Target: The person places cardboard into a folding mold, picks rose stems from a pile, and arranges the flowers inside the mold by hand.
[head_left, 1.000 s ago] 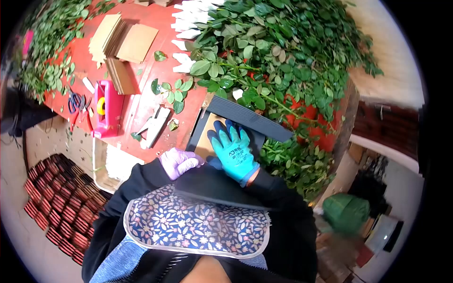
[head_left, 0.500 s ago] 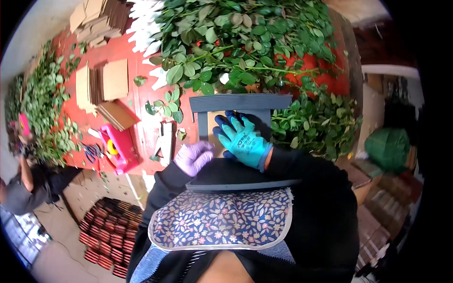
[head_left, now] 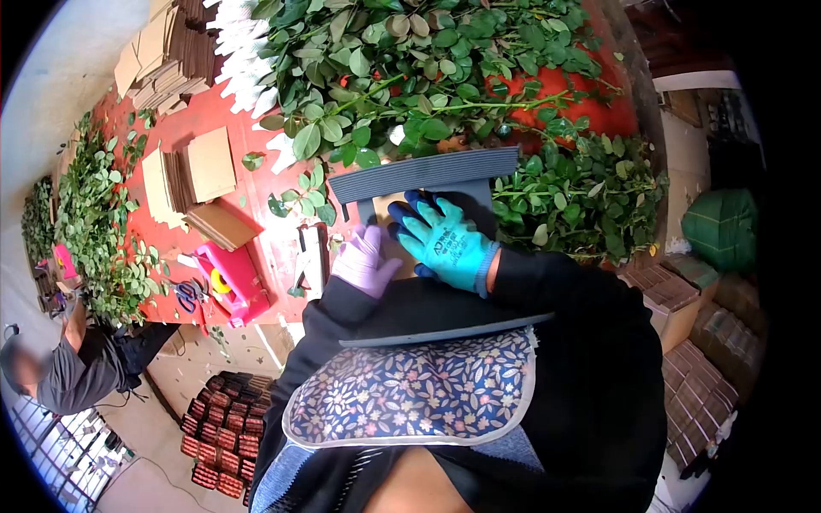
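My right hand point(head_left: 445, 244), in a teal glove with dark blue fingertips, lies flat with fingers spread on a brown cardboard piece point(head_left: 392, 205) over a black board. Beside it my left hand point(head_left: 366, 259), in a thin purple glove, rests on the board's left part with its fingers stretched forward. A ribbed dark grey bar point(head_left: 423, 178) crosses the far end of the board. The black board's near part point(head_left: 428, 301) reaches back to my floral apron point(head_left: 415, 385). A white stapler-like tool point(head_left: 310, 261) lies left of my left hand.
Leafy stems point(head_left: 410, 77) with white-wrapped ends point(head_left: 248, 60) cover the table's far side. Left are cardboard pieces point(head_left: 211, 162), a pink tape dispenser point(head_left: 231, 282) and scissors point(head_left: 186, 295). Another person point(head_left: 77, 376) is at the far left. Stacked boxes point(head_left: 697, 393) stand right.
My view has turned and shifted right. The board now lies squarer before me. My left hand has gone from curled at the near edge to stretched forward on the board.
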Tool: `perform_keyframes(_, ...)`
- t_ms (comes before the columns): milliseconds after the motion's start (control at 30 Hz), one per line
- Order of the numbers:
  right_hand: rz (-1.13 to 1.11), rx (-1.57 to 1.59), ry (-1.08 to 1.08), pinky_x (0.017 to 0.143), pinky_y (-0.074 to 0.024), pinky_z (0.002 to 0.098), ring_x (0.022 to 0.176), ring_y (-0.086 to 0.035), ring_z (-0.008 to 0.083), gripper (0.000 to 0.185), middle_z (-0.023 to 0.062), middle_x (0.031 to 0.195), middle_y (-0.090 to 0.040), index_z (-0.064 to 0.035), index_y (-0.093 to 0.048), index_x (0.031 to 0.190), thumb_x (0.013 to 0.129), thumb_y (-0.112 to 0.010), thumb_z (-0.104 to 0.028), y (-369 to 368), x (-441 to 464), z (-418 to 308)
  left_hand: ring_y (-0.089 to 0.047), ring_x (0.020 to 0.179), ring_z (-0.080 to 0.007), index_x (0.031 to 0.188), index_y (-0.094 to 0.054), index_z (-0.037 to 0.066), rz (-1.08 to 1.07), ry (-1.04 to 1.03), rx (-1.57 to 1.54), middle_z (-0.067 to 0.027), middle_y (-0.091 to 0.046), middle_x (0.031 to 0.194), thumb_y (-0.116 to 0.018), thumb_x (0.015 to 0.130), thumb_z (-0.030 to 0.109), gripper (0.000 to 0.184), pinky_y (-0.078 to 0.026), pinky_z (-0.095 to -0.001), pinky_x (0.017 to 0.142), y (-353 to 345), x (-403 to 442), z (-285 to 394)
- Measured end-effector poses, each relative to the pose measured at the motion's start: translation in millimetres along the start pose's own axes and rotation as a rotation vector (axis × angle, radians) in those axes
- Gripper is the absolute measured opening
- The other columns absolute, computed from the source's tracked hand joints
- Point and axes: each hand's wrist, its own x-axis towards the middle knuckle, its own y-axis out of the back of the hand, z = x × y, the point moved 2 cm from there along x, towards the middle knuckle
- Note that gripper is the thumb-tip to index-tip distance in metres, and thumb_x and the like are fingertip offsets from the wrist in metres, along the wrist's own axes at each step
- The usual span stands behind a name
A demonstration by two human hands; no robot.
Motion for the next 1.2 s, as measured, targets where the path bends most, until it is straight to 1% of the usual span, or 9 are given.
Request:
perform_keyframes(67, 0.022, 0.004, 0.007, 0.108, -0.0292, 0.0562, 0.140, -0.037, 0.0423, 0.055, 0.0177, 0.149, -0.045, -0.0075, -0.056, 0.134, 0.087, -0.059, -0.036, -2, -1, 2, -0.062, 0.101, -0.0344, 0.124, -0.051, 0.005, 0.046, -0.009, 0.144, -0.0163, -0.051, 0.120, -0.086, 0.064, 0.023, 0.071, -0.051, -0.0425, 0.088, 8, 5, 23)
perform_keyframes(233, 0.072, -0.040, -0.026, 0.110, -0.0282, 0.0561, 0.140, -0.036, 0.0422, 0.055, 0.0208, 0.146, -0.046, -0.0072, -0.058, 0.129, 0.087, -0.061, -0.043, -3, -1, -2, -0.056, 0.115, -0.0387, 0.130, -0.048, 0.004, 0.075, -0.138, 0.207, -0.0197, -0.047, 0.128, -0.087, 0.062, 0.024, 0.081, -0.050, -0.0447, 0.094, -5, 14, 11)
perform_keyframes(300, -0.013, 0.223, -0.110, 0.107, -0.0370, 0.0479, 0.128, -0.052, 0.0343, 0.052, 0.0203, 0.135, -0.056, -0.0088, -0.058, 0.129, 0.093, -0.058, -0.046, 34, -7, -7, -0.055, 0.115, -0.0401, 0.130, -0.048, 0.003, 0.095, -0.159, 0.169, -0.0199, -0.048, 0.127, -0.088, 0.060, 0.023, 0.083, -0.049, -0.0449, 0.096, -11, 16, 4)
perform_keyframes(400, -0.265, 1.276, 0.009, 0.089, -0.0535, 0.0375, 0.096, -0.068, 0.0303, 0.053, 0.0148, 0.110, -0.069, -0.0077, -0.055, 0.132, 0.092, -0.067, -0.040, 70, -14, -5, -0.056, 0.111, -0.0421, 0.129, -0.046, 0.001, 0.039, -0.171, 0.263, -0.0215, -0.048, 0.124, -0.086, 0.063, 0.022, 0.080, -0.049, -0.0451, 0.094, -3, 21, 10)
perform_keyframes(533, -0.334, 0.590, 0.029, 0.081, -0.0515, 0.0497, 0.091, -0.065, 0.0430, 0.084, 0.0261, 0.100, -0.066, -0.0006, -0.049, 0.135, 0.083, -0.062, -0.065, 65, -38, -8, -0.057, 0.109, -0.0424, 0.128, -0.046, 0.000, 0.036, -0.171, 0.323, -0.0223, -0.048, 0.123, -0.087, 0.064, 0.024, 0.080, -0.049, -0.0450, 0.092, -6, 22, 10)
perform_keyframes(667, -0.083, 0.050, 0.020, 0.058, -0.0523, 0.0450, 0.068, -0.067, 0.0282, 0.018, 0.0094, 0.076, -0.063, -0.0045, -0.055, 0.098, 0.085, -0.058, -0.017, 26, -52, -25, -0.058, 0.106, -0.0416, 0.130, -0.044, 0.000, -0.021, -0.110, 0.456, -0.0216, -0.045, 0.124, -0.084, 0.069, 0.029, 0.080, -0.052, -0.0454, 0.086, -10, 22, 16)
perform_keyframes(833, 0.109, 0.134, 0.116, 0.050, -0.0483, 0.0444, 0.060, -0.064, 0.0299, 0.027, 0.0125, 0.073, -0.061, -0.0025, -0.057, 0.108, 0.087, -0.056, -0.019, 15, -58, -24, -0.063, 0.101, -0.0386, 0.130, -0.044, 0.004, -0.007, -0.084, 0.598, -0.0207, -0.043, 0.127, -0.081, 0.073, 0.036, 0.076, -0.055, -0.0465, 0.077, -14, 16, 15)
perform_keyframes(1033, 0.010, 0.085, 0.109, 0.050, -0.0481, 0.0433, 0.059, -0.064, 0.0267, 0.039, 0.0084, 0.074, -0.062, -0.0056, -0.055, 0.125, 0.089, -0.054, -0.022, 4, -57, -23, -0.063, 0.101, -0.0397, 0.131, -0.044, -0.001, -0.088, -0.065, 0.430, -0.0213, -0.047, 0.123, -0.081, 0.071, 0.028, 0.076, -0.055, -0.0462, 0.079, -4, 17, 25)
perform_keyframes(1200, -0.101, 0.266, 0.109, 0.066, -0.0515, 0.0454, 0.075, -0.066, 0.0321, 0.040, 0.0120, 0.084, -0.065, -0.0063, -0.056, 0.125, 0.087, -0.056, -0.018, 26, -53, -14, -0.062, 0.104, -0.0373, 0.132, -0.043, -0.001, -0.070, -0.078, 0.344, -0.0202, -0.047, 0.126, -0.081, 0.072, 0.026, 0.077, -0.055, -0.0435, 0.081, -3, 14, 23)
